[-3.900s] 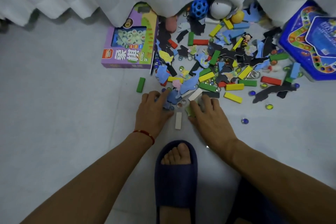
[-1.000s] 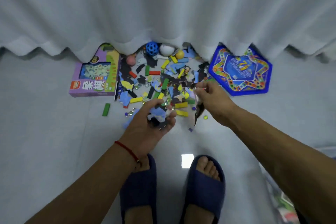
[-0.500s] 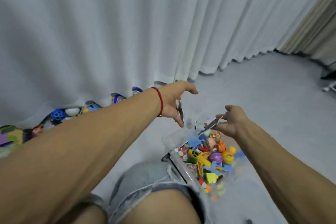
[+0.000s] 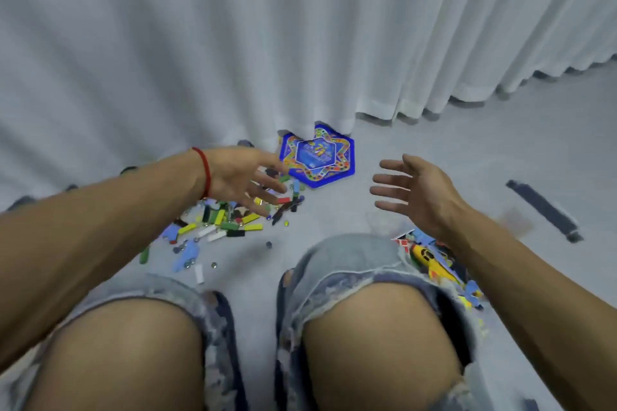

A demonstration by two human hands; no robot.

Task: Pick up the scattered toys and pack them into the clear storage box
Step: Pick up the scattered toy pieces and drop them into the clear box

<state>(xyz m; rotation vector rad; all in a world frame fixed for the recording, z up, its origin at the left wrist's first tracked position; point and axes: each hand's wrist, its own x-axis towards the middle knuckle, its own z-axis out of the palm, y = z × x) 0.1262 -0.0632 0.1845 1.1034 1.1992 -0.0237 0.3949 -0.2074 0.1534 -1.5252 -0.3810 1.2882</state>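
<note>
Scattered toys [image 4: 220, 223] lie on the grey floor at the foot of the white curtain: coloured blocks, blue and black foam shapes, glass marbles. My left hand [image 4: 243, 177], with a red string at the wrist, hovers over the pile with fingers spread and nothing in it. Further right, my right hand [image 4: 414, 193] is held in the air, fingers spread and empty. Below that hand the clear storage box [image 4: 444, 267] holds several toys, among them a yellow one; my right knee and forearm hide most of it.
A blue star-shaped game board [image 4: 317, 157] lies by the curtain [image 4: 233, 43], just right of the pile. A dark strip [image 4: 541, 207] lies on the floor at the right. My bare knees in denim shorts fill the lower frame.
Both hands have let go of the pieces they held over the box and are now empty. My view and left hand have swung back left, over the pile.
</note>
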